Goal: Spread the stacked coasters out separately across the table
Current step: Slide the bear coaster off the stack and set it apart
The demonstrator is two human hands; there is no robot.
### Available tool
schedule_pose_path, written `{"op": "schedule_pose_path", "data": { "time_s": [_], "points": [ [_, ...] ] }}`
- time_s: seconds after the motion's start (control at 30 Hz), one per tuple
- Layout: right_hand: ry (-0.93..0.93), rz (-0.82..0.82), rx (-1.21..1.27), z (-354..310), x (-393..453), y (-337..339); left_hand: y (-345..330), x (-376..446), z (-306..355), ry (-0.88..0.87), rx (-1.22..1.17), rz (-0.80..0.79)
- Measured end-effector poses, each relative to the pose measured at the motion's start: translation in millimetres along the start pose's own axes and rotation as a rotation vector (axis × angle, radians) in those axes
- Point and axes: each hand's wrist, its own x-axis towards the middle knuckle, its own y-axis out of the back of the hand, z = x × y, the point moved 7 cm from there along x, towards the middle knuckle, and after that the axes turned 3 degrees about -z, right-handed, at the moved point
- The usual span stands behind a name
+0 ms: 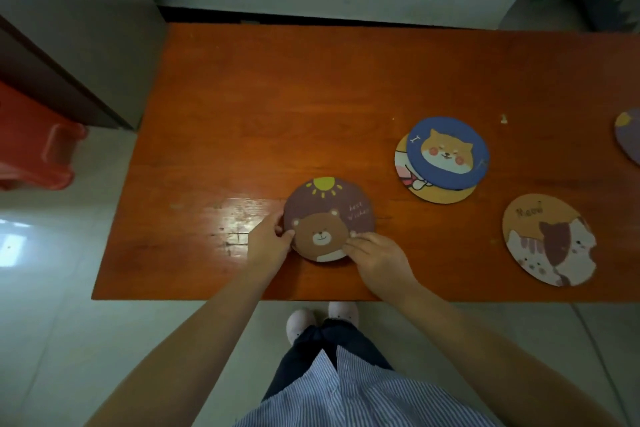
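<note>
My left hand (268, 241) pinches the left edge of the bear coaster (329, 218), near the front of the table (277, 97), and my right hand (375, 255) rests fingertips curled on its lower right rim. Further right, the blue dog coaster (448, 152) overlaps a yellow coaster (446, 194), so that pair is left to separate. The cat coaster (549, 244) lies alone, and another coaster (628, 139) sits cut off at the right edge.
</note>
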Motion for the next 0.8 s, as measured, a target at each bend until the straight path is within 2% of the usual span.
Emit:
{"op": "schedule_pose_path", "data": {
  "time_s": [0.1, 0.3, 0.53, 0.8],
  "points": [
    [0.111, 0.007, -0.023, -5.1, 4.9, 2.8, 6.9, 1.8, 6.1, -0.076, 0.012, 0.060],
    [0.170, -0.096, -0.068, -6.5, 14.8, -6.9, 4.4, 11.8, 13.4, -0.080, 0.106, 0.071],
    [0.139, -0.167, -0.043, 6.8, 13.1, -17.9, 1.8, 23.8, 13.9, -0.082, 0.182, -0.039],
    [0.018, -0.194, 0.017, 9.3, 17.5, -24.6, 12.9, 16.8, 5.5, -0.087, 0.527, 0.022]
  ]
}}
